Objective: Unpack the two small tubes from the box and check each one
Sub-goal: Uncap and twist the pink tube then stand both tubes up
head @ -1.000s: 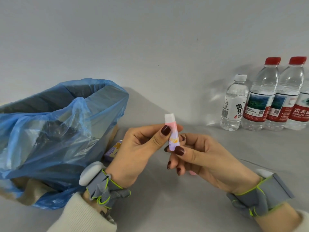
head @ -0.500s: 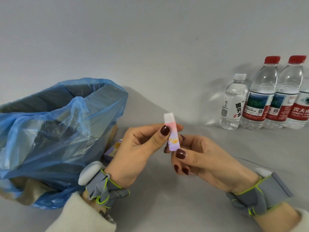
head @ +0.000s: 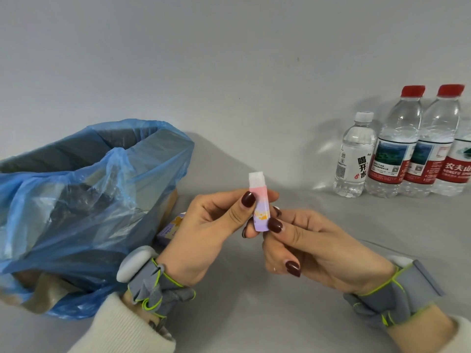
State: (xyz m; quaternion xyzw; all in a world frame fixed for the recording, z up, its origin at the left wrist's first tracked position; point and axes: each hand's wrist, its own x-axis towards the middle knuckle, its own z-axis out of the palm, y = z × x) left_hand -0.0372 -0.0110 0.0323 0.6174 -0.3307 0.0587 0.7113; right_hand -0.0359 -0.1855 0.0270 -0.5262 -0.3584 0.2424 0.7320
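Observation:
A small tube [head: 260,200], pink above and lilac below with a white top, stands upright in mid-air over the grey table. My left hand [head: 211,225] pinches its middle between thumb and fingers. My right hand [head: 313,245] holds the tube's lower end with thumb and forefinger. A small lilac and yellow box [head: 172,228] lies on the table behind my left hand, mostly hidden by it. A second tube is not visible.
A bin lined with a blue plastic bag [head: 84,207] fills the left side, close to my left wrist. Several water bottles [head: 397,154] stand against the wall at the right. Bare grey table [head: 254,322] lies in front of my hands.
My right thumb has slid a little up the tube's lower end and the fingers have shifted. The tube stays upright in nearly the same place.

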